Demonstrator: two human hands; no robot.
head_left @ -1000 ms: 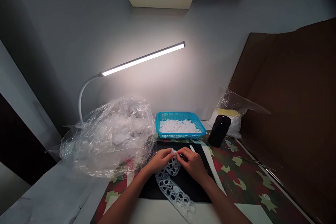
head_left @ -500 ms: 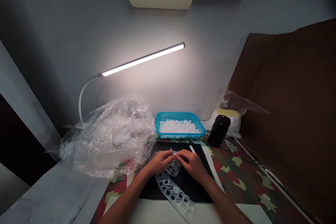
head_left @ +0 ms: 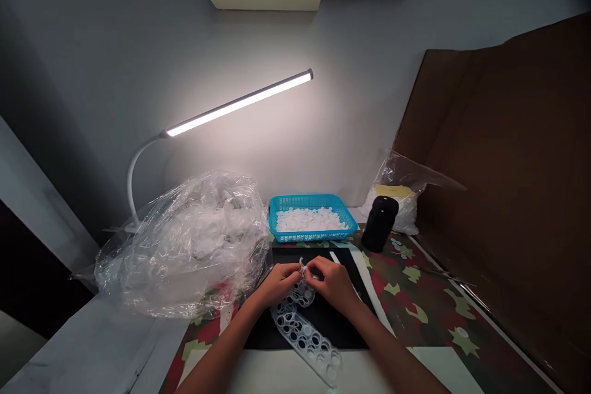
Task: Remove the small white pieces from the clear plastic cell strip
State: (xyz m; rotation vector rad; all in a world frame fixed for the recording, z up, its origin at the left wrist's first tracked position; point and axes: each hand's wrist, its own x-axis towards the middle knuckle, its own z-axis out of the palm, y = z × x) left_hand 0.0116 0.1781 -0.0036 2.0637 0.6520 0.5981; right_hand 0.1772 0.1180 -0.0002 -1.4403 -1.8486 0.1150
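Observation:
A translucent plastic strip point(head_left: 308, 337) full of round holes curls up from the front of the black mat point(head_left: 258, 337) to my hands. My left hand point(head_left: 279, 283) is closed on the strip's upper end, thumb and fingers pinched. Close beside it, my right hand point(head_left: 331, 282) is also closed, its fingertips bent at the same end of the strip. Whether a small white disc sits between the right fingertips is hidden. Some of the strip's rings still hold pale discs. Beyond the hands stands a blue basket point(head_left: 314, 236) with many small white discs point(head_left: 310, 220).
A large clear plastic bag point(head_left: 194, 246) bulges on the left, near the lit desk lamp point(head_left: 240, 103). To the right stand a black cylindrical object point(head_left: 380, 225) and a clear bag of white pieces point(head_left: 406, 212). Brown cardboard point(head_left: 498, 166) rises along the right side.
My right hand's fingers have shifted and curled in more at the strip's upper end. The left hand keeps its pinch. The whole view has moved slightly.

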